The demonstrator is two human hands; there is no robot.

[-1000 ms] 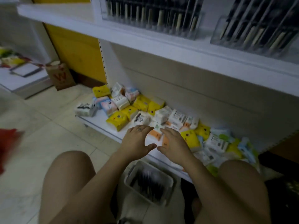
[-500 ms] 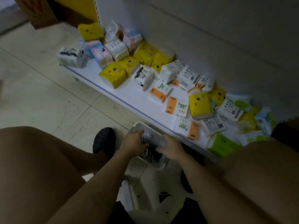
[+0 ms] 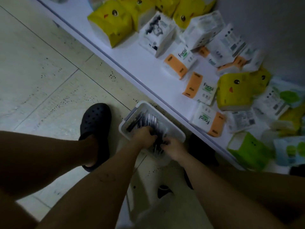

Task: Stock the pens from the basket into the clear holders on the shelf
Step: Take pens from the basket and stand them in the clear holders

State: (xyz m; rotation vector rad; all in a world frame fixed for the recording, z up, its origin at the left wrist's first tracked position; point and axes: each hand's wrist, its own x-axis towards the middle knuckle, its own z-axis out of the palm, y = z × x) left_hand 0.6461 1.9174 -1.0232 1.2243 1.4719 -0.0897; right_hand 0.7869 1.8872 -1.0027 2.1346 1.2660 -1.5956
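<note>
White lower shelf (image 3: 132,63) and its tissue packs (image 3: 203,90) are let go; in the basket (image 3: 166,119) on the floor (image 3: 49,63) beside it, the left grip (image 3: 145,137) and right grip (image 3: 173,149) now curl round dark pens (image 3: 140,119), gathering a handful for the unseen holders.

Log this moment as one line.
stage: gathering pens | left hand: curled round pens in basket | right hand: among pens, grip unclear | basket: on floor by low shelf | holders: out of view

Basket (image 3: 171,125) open above; low shelf (image 3: 132,52) alongside
</note>
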